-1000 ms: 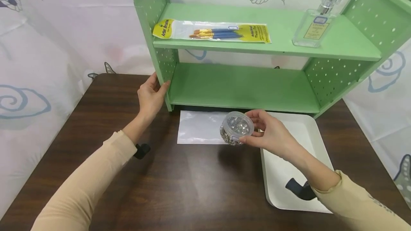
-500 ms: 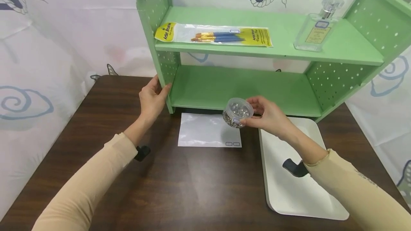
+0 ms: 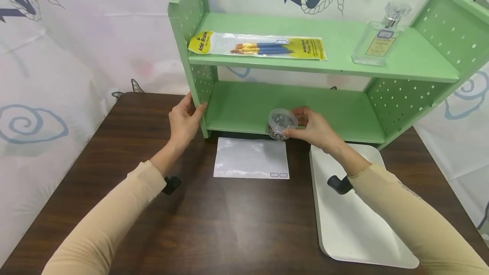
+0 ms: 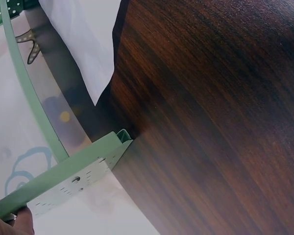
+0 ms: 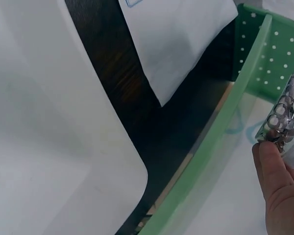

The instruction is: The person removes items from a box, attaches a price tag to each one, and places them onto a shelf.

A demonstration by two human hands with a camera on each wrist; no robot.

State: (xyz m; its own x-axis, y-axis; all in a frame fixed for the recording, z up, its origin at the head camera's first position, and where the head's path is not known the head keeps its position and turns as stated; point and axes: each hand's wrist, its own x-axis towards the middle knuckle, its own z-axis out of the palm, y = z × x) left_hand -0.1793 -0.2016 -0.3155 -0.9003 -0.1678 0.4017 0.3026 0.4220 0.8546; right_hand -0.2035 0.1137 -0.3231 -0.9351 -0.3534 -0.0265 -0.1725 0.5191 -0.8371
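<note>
My right hand [image 3: 315, 128] grips a round clear jar [image 3: 282, 123] by its right side, thumb in front and fingers behind. Small silvery pieces fill the jar, shown close up in the right wrist view [image 5: 286, 115]. It overlaps the front edge of the lower board of a green two-tier shelf [image 3: 248, 101]. At the shelf's left end, my left hand [image 3: 184, 118] pinches the upright side panel [image 3: 181, 50], thumb on the front edge. Only a little of that hand shows at the lower left corner of the left wrist view.
On the upper board lie a packet of artist brushes [image 3: 259, 46] and, to the right, a glass perfume bottle [image 3: 378, 39]. A white sheet [image 3: 250, 158] is on the dark wooden table [image 3: 229, 224] before the shelf. A white tray [image 3: 351, 224] sits under my right forearm.
The jar has risen in the head view, from over the white sheet toward the lower board, carried by my right hand. My left hand keeps its hold on the side panel.
</note>
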